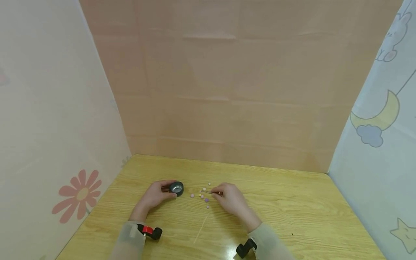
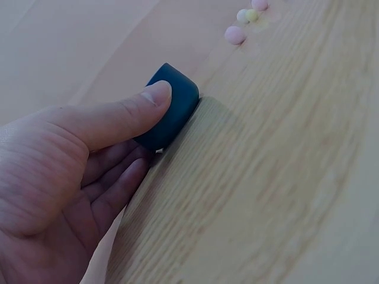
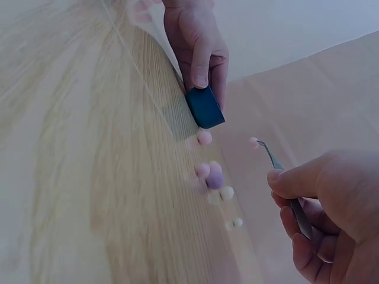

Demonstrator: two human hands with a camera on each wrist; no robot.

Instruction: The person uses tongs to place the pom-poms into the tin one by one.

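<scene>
The left hand [image 1: 157, 195] is resting on the wooden worktop [image 1: 292, 206] and is gripping a small dark round container [image 1: 177, 188]. The left wrist view shows the thumb [image 2: 127, 115] lying over the container's [image 2: 172, 106] dark blue side wall, with the remaining fingers curled beneath and behind it. The container is sitting on the worktop, tipped toward the beads, so that its pale inner surface is facing the head camera.

The right hand [image 1: 230, 199] is pinching a pair of thin metal tweezers [image 3: 283, 177] between thumb and curled fingers. The tweezer tips are holding a small pink bead [image 3: 253, 142] clear of the worktop, just beside the container [image 3: 205, 106] and not touching it.

A loose group of small beads [image 1: 201, 196] is lying on the worktop between the two hands. The right wrist view shows pink, purple and pale yellow beads [image 3: 213, 177] close together, with the nearest pink one just beside the container.

A thin pale stick [image 1: 200, 228] is lying on the worktop nearer the person, between the forearms. Both wrists are carrying black strap-mounted devices; the left one [image 1: 148, 231] has a red part. Printed fabric panels are enclosing the worktop on three sides.
</scene>
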